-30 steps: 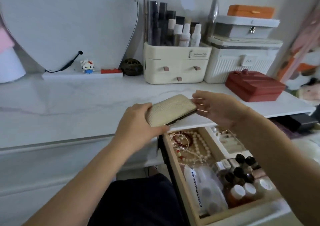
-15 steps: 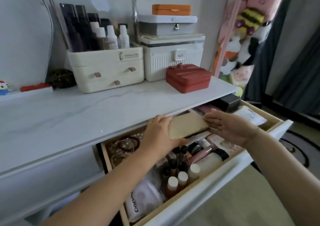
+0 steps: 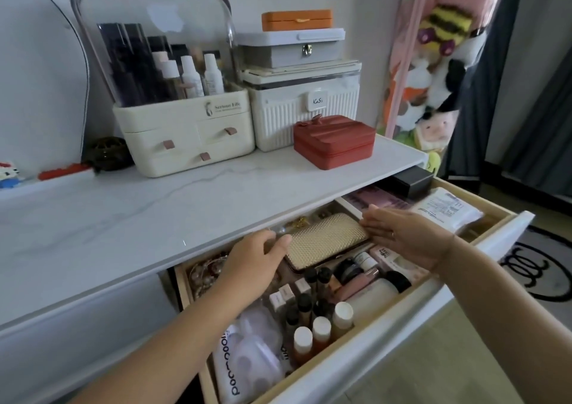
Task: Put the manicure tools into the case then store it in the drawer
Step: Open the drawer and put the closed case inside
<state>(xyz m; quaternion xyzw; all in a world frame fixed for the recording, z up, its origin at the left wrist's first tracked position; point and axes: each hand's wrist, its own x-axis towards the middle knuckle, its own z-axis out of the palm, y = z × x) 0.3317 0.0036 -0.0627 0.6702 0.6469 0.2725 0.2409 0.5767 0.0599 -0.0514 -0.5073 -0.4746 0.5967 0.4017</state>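
Cream-gold oblong case point(image 3: 325, 238) with a woven texture lies shut inside the open white-fronted wooden drawer point(image 3: 418, 326), propped slightly askew on the jars and tubes beneath (no flat spot seems free). At one end the left hand point(image 3: 257, 261) curls its fingers round it, holding it. At the other the right hand point(image 3: 405, 236) lays flat, straight fingers against it, probably to steady and square it. Just nearer than the left hand stand small white-capped bottles point(image 3: 322, 331). Beyond both hands runs the white marble-look worktop point(image 3: 154, 218).
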